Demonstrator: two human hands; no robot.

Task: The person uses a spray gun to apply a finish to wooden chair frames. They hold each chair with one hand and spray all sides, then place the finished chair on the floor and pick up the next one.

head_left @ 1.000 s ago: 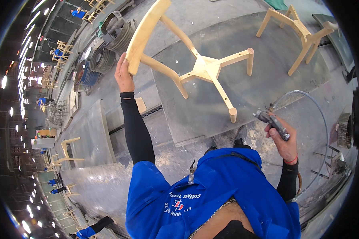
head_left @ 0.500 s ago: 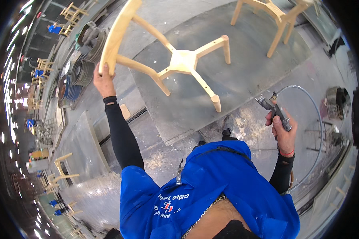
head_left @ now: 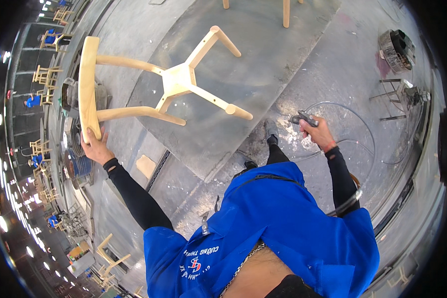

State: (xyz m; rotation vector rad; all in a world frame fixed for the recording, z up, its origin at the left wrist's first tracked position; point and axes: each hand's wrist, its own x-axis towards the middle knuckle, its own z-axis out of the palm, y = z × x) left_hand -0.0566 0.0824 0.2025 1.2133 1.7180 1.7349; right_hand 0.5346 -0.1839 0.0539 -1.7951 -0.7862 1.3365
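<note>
My left hand (head_left: 99,148) grips the near end of the curved top rail of a pale, unfinished wooden chair frame (head_left: 179,79). The frame has a square centre block with arms reaching to several round legs, and it is tilted above a grey metal sheet (head_left: 218,134). Whether any leg touches the sheet I cannot tell. Off to the right, my right hand (head_left: 321,135) is wrapped round a dark spray gun (head_left: 304,118), apart from the chair frame. A thin grey hose (head_left: 365,116) curves away from the gun toward my right side.
Legs of another wooden frame (head_left: 286,12) show at the top edge. A dark round bucket (head_left: 398,52) and a metal stand (head_left: 395,94) are at the right. A blue drum (head_left: 79,166) stands beyond my left hand. Several people in blue and more chairs line the far left.
The chair frame and my left hand appear farther left, with the frame turned. My right hand with the spray gun has shifted left and slightly up. The whole view has swung too.
</note>
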